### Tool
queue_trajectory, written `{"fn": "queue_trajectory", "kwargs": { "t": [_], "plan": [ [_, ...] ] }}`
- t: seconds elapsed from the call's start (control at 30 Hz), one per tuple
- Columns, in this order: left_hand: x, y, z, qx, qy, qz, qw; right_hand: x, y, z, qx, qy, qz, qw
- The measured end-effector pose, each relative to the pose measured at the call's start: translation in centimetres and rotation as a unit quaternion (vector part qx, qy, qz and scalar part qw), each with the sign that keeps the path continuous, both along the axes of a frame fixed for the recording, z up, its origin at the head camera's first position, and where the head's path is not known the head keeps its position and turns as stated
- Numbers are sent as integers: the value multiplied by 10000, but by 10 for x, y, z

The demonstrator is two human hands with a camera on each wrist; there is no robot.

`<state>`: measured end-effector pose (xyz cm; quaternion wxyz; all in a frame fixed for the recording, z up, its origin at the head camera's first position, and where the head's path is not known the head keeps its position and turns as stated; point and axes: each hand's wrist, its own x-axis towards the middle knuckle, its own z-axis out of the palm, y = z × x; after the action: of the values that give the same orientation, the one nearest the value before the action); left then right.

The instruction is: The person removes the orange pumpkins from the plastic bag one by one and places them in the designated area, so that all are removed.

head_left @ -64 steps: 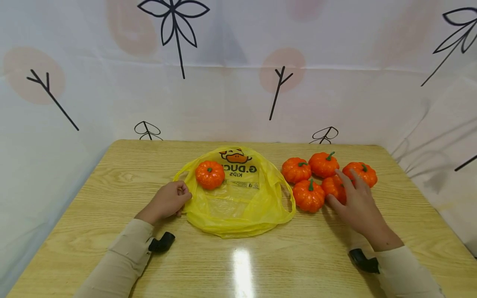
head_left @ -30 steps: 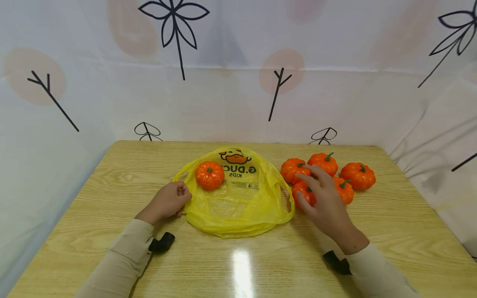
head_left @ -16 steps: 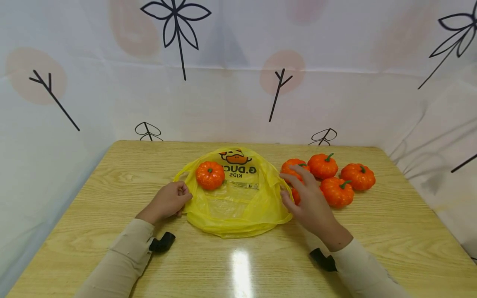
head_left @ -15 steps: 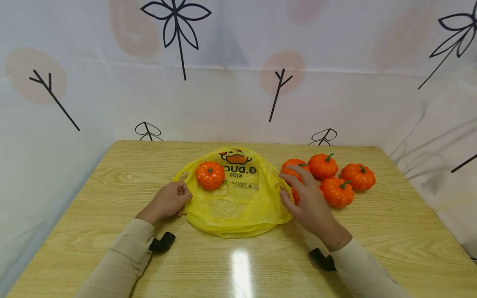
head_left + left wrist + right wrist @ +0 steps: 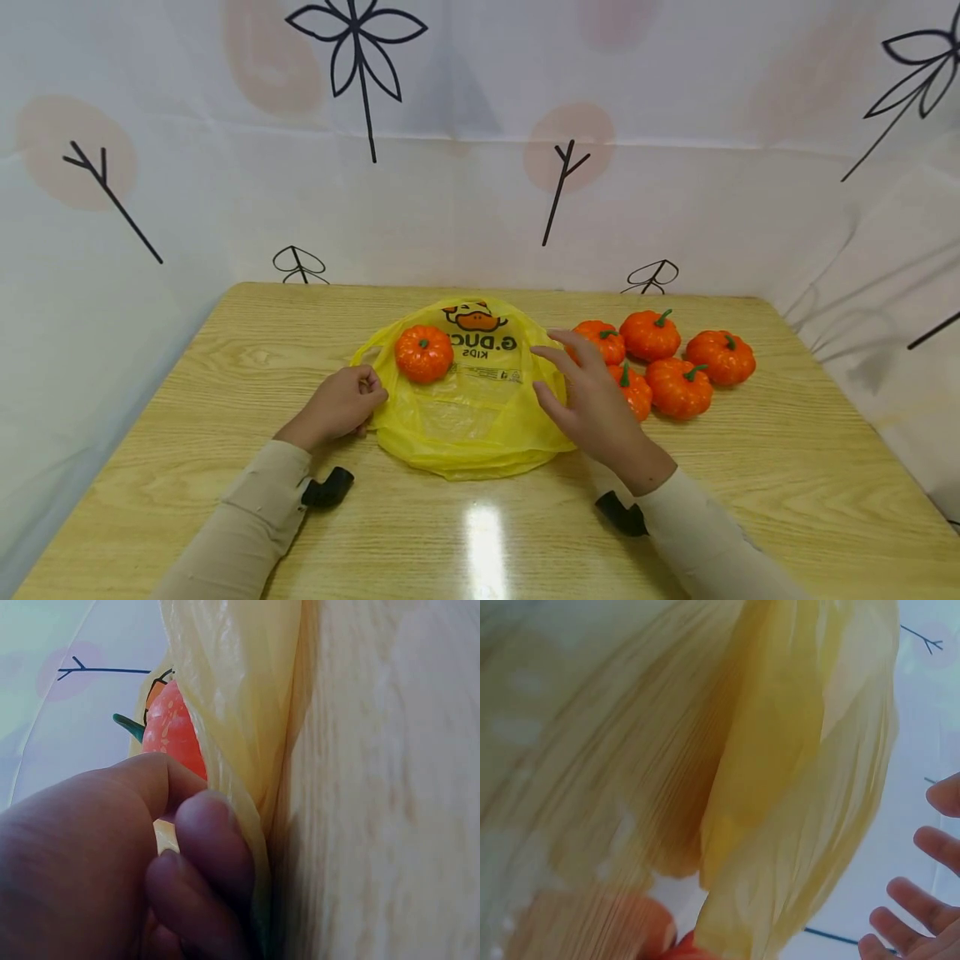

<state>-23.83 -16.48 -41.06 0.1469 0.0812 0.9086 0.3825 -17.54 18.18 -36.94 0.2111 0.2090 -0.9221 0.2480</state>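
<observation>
A yellow plastic bag [image 5: 457, 421] with a printed duck face lies spread on the table, its mouth toward me. One small orange pumpkin [image 5: 423, 354] with a green stem rests in its left part. My left hand [image 5: 337, 406] pinches the bag's left edge; in the left wrist view, the thumb and curled fingers [image 5: 214, 840] are right at the yellow film. Over the bag's right side hovers my right hand [image 5: 596, 408], fingers spread and holding nothing. The right wrist view has its parted fingertips [image 5: 922, 904] beside the bag's raised side [image 5: 802, 787].
Several more orange pumpkins [image 5: 678, 387] sit in a cluster to the right of the bag, two of them partly behind my right hand. The wooden table [image 5: 375, 533] ends at a patterned cloth backdrop [image 5: 465, 208]. Each wrist carries a black device [image 5: 327, 487].
My right hand has moved left, from over the pumpkin cluster to the bag's right side, with nothing in it. The left hand stays at the bag's left edge. The pumpkin in the bag stays put.
</observation>
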Motion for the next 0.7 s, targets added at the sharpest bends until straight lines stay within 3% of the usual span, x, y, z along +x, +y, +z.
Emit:
{"fn": "queue_trajectory", "kwargs": {
  "t": [0.7],
  "plan": [
    [0, 1, 1, -80, 130, -83, 9998, -13, -51, 6, -74, -717, 225, 9971]
  ]
}}
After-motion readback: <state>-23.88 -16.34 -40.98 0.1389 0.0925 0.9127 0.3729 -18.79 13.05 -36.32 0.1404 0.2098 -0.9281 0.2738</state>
